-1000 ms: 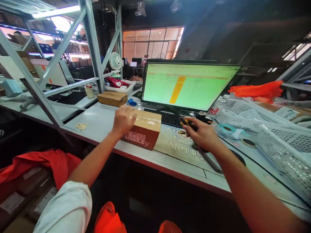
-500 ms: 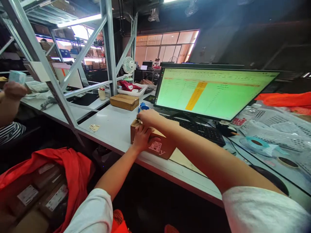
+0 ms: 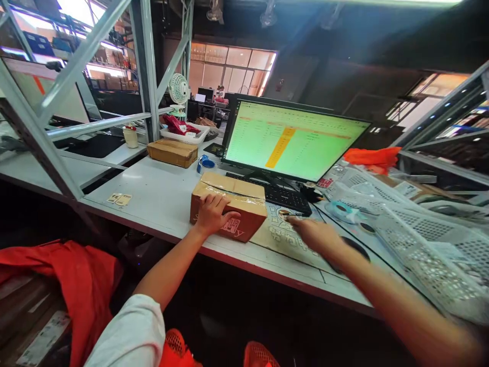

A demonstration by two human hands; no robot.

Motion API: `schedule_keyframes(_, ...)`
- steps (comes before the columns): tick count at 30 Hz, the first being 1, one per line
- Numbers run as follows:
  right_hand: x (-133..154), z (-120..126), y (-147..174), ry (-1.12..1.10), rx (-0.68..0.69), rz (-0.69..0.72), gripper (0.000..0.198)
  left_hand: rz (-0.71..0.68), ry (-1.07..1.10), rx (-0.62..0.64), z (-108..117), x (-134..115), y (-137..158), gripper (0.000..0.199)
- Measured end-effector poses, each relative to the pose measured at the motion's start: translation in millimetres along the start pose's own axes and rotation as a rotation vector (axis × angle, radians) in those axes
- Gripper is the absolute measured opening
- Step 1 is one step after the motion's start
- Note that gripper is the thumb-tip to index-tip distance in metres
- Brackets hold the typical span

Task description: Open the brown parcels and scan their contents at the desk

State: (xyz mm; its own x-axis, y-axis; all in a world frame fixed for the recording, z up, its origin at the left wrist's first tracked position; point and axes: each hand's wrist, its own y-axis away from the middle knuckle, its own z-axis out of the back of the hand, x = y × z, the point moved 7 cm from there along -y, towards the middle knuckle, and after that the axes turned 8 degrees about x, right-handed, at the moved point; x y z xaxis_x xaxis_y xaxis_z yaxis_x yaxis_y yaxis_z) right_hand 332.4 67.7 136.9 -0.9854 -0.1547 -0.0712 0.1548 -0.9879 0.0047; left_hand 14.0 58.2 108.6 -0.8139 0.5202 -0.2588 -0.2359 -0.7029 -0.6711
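Observation:
A taped brown cardboard box (image 3: 250,219) sits near the desk's front edge, with white print on its front and a dark line along its top seam. My left hand (image 3: 212,214) grips its front upper edge, fingers over the top and thumb on the printed face. To the right of the box, my right hand (image 3: 311,232) is closed around a slim dark tool (image 3: 294,214), whose exact kind is too small to tell. It hovers over or beside a patterned pale mat (image 3: 277,232); contact cannot be made out.
Behind the box stand a blue tape roll (image 3: 206,163), a flat carton (image 3: 171,153), a keyboard (image 3: 286,198) and a monitor (image 3: 290,140). White perforated baskets (image 3: 428,260) crowd the right. Small tags (image 3: 119,199) lie left. A red sack (image 3: 84,275) with parcels is below left.
My right hand has left the box's far left end and swung right with the slim tool, uncovering the box top. My left hand stays on the box. The view has turned right.

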Motion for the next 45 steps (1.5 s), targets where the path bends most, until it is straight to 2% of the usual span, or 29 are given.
schedule_keyframes(3,7.2,-69.0,17.6,0.090,0.039,-0.001,0.047,-0.010,0.004,-0.001,2.6,-1.3,2.1,0.041)
schedule_keyframes(5,10.0,-84.5,16.2,0.097,-0.011,0.019,0.048,-0.017,0.004,-0.012,5.0,-2.4,3.6,0.041)
schedule_keyframes(7,11.3,-66.1,4.3,0.042,-0.119,0.037,0.047,-0.019,0.002,-0.017,7.1,-3.4,5.0,0.040)
schedule_keyframes(9,20.4,-21.1,-13.9,-0.082,-0.280,0.088,0.045,-0.018,-0.002,-0.016,9.0,-4.3,6.3,0.039)
schedule_keyframes(11,45.7,28.9,-35.3,-0.219,-0.397,0.210,0.046,-0.014,-0.011,-0.008,10.5,-4.9,7.8,0.038)
schedule_keyframes(13,86.4,60.7,-59.6,-0.246,-0.326,0.344,0.051,-0.008,-0.019,0.003,11.7,-5.3,9.1,0.037)
schedule_keyframes(15,126.9,68.9,-80.9,-0.120,-0.131,0.374,0.064,0.004,-0.023,0.010,12.5,-5.3,10.0,0.036)
schedule_keyframes(17,155.4,66.9,-91.1,0.011,0.007,0.370,0.071,0.021,-0.021,0.008,13.1,-4.8,9.8,0.034)
schedule_keyframes(20,173.8,63.7,-91.6,0.104,0.032,0.384,0.059,0.033,-0.008,-0.009,12.9,-4.9,6.6,0.033)
schedule_keyframes(23,171.4,62.5,-91.0,0.166,0.001,0.354,0.048,0.043,-0.006,-0.040,11.9,-5.7,1.9,0.033)
schedule_keyframes(26,161.8,73.7,-100.8,0.165,-0.064,0.270,0.055,0.054,-0.020,-0.057,9.8,-9.2,1.2,0.034)
schedule_keyframes(29,148.8,94.9,-123.2,0.106,-0.118,0.161,0.064,0.034,-0.041,-0.044,10.4,-18.6,6.2,0.033)
schedule_keyframes(32,138.9,107.4,-149.6,0.026,-0.081,0.120,0.063,0.029,-0.085,0.002,20.6,-25.7,5.1,0.031)
schedule_keyframes(34,133.6,107.4,-162.9,-0.023,-0.046,0.107,0.063,0.011,-0.100,0.104,30.1,-26.1,-7.7,0.030)
schedule_keyframes(38,124.0,91.5,-174.4,-0.106,-0.004,0.083,0.066,-0.004,-0.038,0.527,40.0,-11.8,-57.9,0.033)
schedule_keyframes(42,119.0,63.2,-178.2,-0.180,0.057,0.075,0.070,0.105,-0.085,0.994,38.0,3.1,-91.8,0.070)
schedule_keyframes(44,121.4,50.6,-181.4,-0.211,0.097,0.083,0.066,0.132,-0.138,1.107,41.1,-0.6,-91.3,0.075)
schedule_keyframes(45,123.8,46.2,-183.4,-0.224,0.113,0.091,0.064,0.130,-0.169,1.100,45.0,-5.3,-88.8,0.076)
